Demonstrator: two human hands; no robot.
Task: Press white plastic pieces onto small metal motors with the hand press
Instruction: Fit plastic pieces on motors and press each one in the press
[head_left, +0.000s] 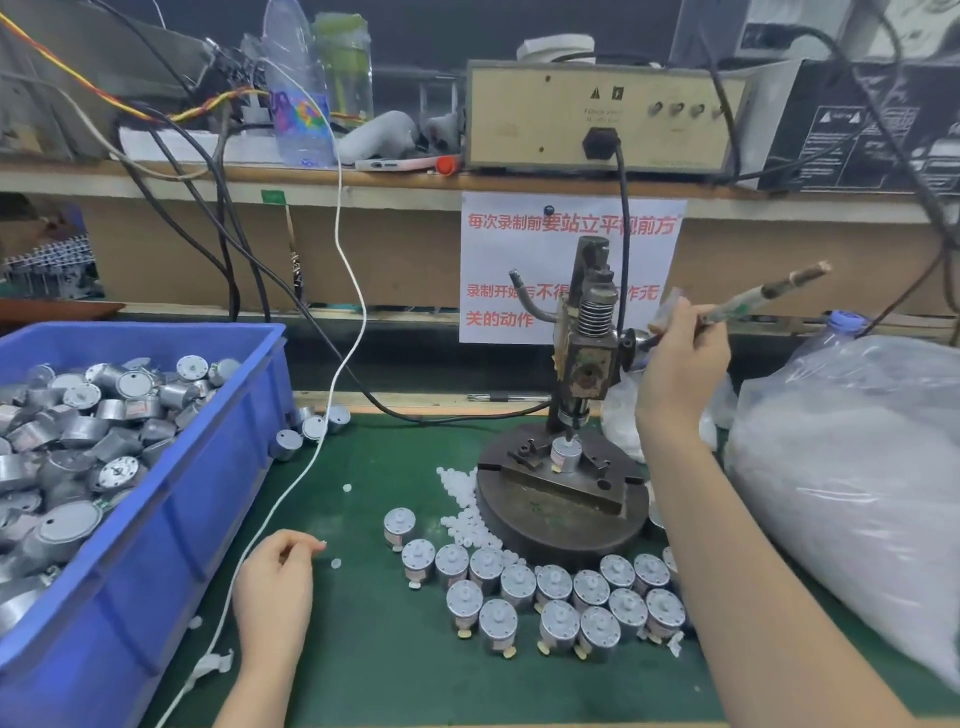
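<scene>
Head view. Right hand (685, 358) wrapped around the lever (769, 293) of the hand press (587, 364). One motor (565, 454) seated upright in the press fixture, directly under the ram. Left hand (275, 571) low, well left of the press, fingers curled and pinching a white plastic piece (320, 544). Loose white pieces (462, 499) heaped against the press base's left edge. Standing motors (561, 597) clustered in front of the base. Blue bin (171, 519) of motors far left of the press.

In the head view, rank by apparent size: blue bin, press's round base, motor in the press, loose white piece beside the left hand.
1. blue bin, helped by being nearest the camera
2. round base
3. motor in the press
4. loose white piece, by far the smallest
</scene>
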